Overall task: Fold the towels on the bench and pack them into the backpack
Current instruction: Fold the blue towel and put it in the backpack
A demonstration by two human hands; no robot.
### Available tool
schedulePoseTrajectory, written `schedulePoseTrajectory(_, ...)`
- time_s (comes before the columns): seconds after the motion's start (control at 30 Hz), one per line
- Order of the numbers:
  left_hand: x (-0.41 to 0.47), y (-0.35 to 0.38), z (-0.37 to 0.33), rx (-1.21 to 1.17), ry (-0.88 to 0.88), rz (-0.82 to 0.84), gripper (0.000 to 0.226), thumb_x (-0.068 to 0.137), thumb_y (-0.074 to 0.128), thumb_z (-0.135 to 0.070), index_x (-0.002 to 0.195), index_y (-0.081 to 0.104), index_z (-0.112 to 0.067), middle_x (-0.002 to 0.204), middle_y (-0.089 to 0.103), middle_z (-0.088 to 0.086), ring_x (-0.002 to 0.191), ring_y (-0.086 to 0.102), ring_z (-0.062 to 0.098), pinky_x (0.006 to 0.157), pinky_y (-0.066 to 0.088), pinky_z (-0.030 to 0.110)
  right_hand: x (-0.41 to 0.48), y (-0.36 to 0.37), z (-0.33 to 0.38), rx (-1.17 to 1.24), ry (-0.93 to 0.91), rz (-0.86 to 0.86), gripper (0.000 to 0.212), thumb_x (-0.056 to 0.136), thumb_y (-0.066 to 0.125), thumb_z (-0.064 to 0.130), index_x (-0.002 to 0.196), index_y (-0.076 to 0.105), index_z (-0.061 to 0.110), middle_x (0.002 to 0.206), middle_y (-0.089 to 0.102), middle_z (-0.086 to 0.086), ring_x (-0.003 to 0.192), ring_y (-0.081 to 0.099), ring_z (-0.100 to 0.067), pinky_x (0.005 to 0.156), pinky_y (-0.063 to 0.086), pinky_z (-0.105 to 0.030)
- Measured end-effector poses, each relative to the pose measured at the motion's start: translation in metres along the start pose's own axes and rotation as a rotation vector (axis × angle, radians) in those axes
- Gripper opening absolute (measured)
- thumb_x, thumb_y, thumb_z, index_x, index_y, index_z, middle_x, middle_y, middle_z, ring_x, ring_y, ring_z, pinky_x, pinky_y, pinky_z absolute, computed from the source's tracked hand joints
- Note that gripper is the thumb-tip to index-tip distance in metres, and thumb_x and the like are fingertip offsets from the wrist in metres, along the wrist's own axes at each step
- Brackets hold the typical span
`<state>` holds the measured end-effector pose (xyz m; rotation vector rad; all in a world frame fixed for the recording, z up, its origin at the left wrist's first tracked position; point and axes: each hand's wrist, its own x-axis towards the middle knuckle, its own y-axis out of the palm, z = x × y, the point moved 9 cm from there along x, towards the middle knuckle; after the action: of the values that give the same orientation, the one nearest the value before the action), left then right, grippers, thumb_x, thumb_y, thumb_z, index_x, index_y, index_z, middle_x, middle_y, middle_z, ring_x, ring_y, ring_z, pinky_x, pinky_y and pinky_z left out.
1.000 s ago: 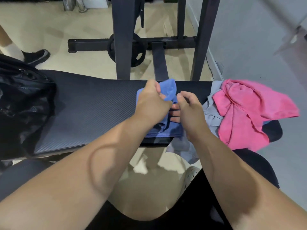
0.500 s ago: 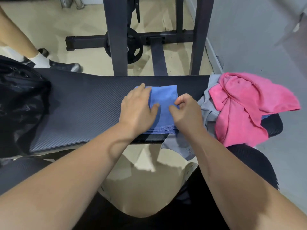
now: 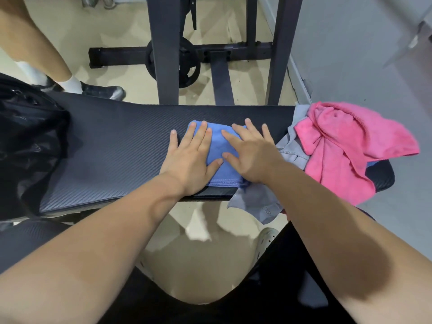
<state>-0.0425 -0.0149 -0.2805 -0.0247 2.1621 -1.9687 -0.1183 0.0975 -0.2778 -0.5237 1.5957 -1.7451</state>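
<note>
A folded blue towel (image 3: 221,148) lies on the black padded bench (image 3: 117,146) near its front edge. My left hand (image 3: 191,157) rests flat on the towel's left side, fingers spread. My right hand (image 3: 252,153) presses flat on its right side, fingers apart too. To the right, a crumpled pink towel (image 3: 346,146) lies over a grey towel (image 3: 259,202) that hangs off the bench's front edge. The black backpack (image 3: 25,136) sits at the bench's left end.
A black rack frame (image 3: 163,50) with a weight plate (image 3: 184,64) stands behind the bench. Another person's legs and dark shoes (image 3: 102,91) are at the far left on the beige floor. A grey wall (image 3: 362,54) runs along the right.
Both hands let go of the blue towel's fold and opened flat on top of it. The other person's feet stepped further right behind the bench.
</note>
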Motion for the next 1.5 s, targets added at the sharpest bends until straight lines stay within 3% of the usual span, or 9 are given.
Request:
schedulePoseTrajectory(0.2, -0.021, -0.029, 0.053, -0.076, -0.134, -0.157, 0.087, 0.090, 0.028, -0.070, 0.155, 0.031, -0.012, 0.162, 0.032, 0.009, 0.146, 0.031, 0.032, 0.116, 0.026, 0.055, -0.020, -0.023, 0.024, -0.061, 0.104, 0.011, 0.057, 0.094, 0.039, 0.068, 0.112, 0.058, 0.018, 0.102, 0.044, -0.005, 0.094, 0.048, -0.028, 0.085, 0.039, -0.041)
schedulePoseTrajectory(0.37, -0.045, -0.031, 0.096, -0.252, -0.268, -0.086, 0.099, 0.077, 0.054, -0.080, 0.151, 0.040, -0.015, 0.144, 0.052, 0.006, 0.131, 0.045, 0.035, 0.106, 0.041, 0.050, -0.041, -0.022, 0.066, 0.040, 0.071, 0.181, 0.049, 0.095, 0.048, 0.064, 0.096, 0.059, 0.016, 0.092, 0.060, 0.001, 0.091, 0.061, -0.023, 0.076, 0.049, -0.035)
schedulePoseTrajectory(0.53, -0.044, -0.029, 0.093, -0.252, -0.161, 0.029, 0.118, 0.066, 0.074, -0.074, 0.158, 0.025, -0.020, 0.155, 0.039, 0.001, 0.139, 0.036, 0.031, 0.110, 0.038, 0.048, -0.014, -0.044, 0.059, 0.093, 0.087, 0.002, 0.042, 0.087, 0.067, 0.057, 0.109, 0.062, 0.022, 0.107, 0.059, 0.002, 0.100, 0.059, -0.022, 0.085, 0.050, -0.037)
schedulePoseTrajectory(0.67, -0.025, -0.034, 0.088, -0.187, -0.120, 0.125, 0.132, 0.058, 0.081, -0.073, 0.161, 0.016, -0.022, 0.164, 0.022, -0.002, 0.148, 0.024, 0.029, 0.116, 0.032, 0.051, 0.018, -0.030, 0.051, 0.116, 0.026, 0.179, 0.103, 0.072, 0.081, 0.059, 0.155, 0.031, 0.023, 0.152, 0.037, 0.000, 0.138, 0.037, -0.024, 0.110, 0.039, -0.042)
schedulePoseTrajectory(0.8, -0.009, -0.032, 0.084, -0.117, -0.104, 0.284, 0.130, 0.054, 0.085, -0.071, 0.158, 0.023, -0.022, 0.153, 0.038, -0.001, 0.140, 0.034, 0.030, 0.108, 0.039, 0.049, 0.037, -0.021, 0.052, 0.016, 0.009, 0.267, 0.105, 0.065, 0.084, 0.063, 0.151, 0.038, 0.023, 0.137, 0.045, 0.000, 0.128, 0.040, -0.025, 0.102, 0.044, -0.042)
schedulePoseTrajectory(1.03, 0.013, -0.053, 0.082, 0.015, -0.075, 0.239, 0.070, 0.058, 0.088, -0.059, 0.112, 0.061, -0.023, 0.113, 0.055, 0.002, 0.110, 0.052, 0.029, 0.078, 0.043, 0.038, 0.047, -0.024, 0.062, -0.067, 0.007, 0.289, 0.074, 0.060, 0.086, 0.064, 0.114, 0.053, 0.025, 0.107, 0.046, 0.003, 0.102, 0.051, -0.023, 0.078, 0.043, -0.035)
schedulePoseTrajectory(1.17, 0.011, -0.057, 0.071, 0.027, -0.001, 0.148, 0.045, 0.063, 0.084, -0.049, 0.083, 0.053, -0.023, 0.088, 0.047, -0.003, 0.087, 0.052, 0.025, 0.068, 0.038, 0.035, 0.046, -0.028, 0.062, -0.092, -0.018, 0.265, 0.066, 0.061, 0.086, 0.064, 0.098, 0.050, 0.023, 0.097, 0.050, 0.005, 0.093, 0.052, -0.022, 0.071, 0.042, -0.034)
schedulePoseTrajectory(1.4, -0.009, -0.081, 0.071, 0.071, 0.006, -0.266, 0.033, 0.073, 0.065, -0.007, 0.076, 0.033, -0.016, 0.060, 0.028, -0.004, 0.058, 0.036, 0.029, 0.059, 0.023, 0.037, 0.039, -0.067, 0.071, 0.063, -0.129, -0.213, 0.036, 0.073, 0.075, 0.012, 0.101, 0.052, 0.015, 0.095, 0.045, 0.000, 0.086, 0.043, -0.022, 0.069, 0.044, -0.040)
schedulePoseTrajectory(1.5, -0.025, -0.069, 0.073, -0.004, 0.021, -0.298, 0.023, 0.072, 0.061, -0.006, 0.091, 0.051, -0.012, 0.077, 0.055, 0.004, 0.074, 0.055, 0.035, 0.068, 0.042, 0.044, 0.013, -0.062, 0.073, 0.130, -0.204, -0.323, 0.038, 0.074, 0.075, 0.018, 0.108, 0.059, 0.016, 0.103, 0.051, -0.002, 0.091, 0.047, -0.024, 0.076, 0.051, -0.043)
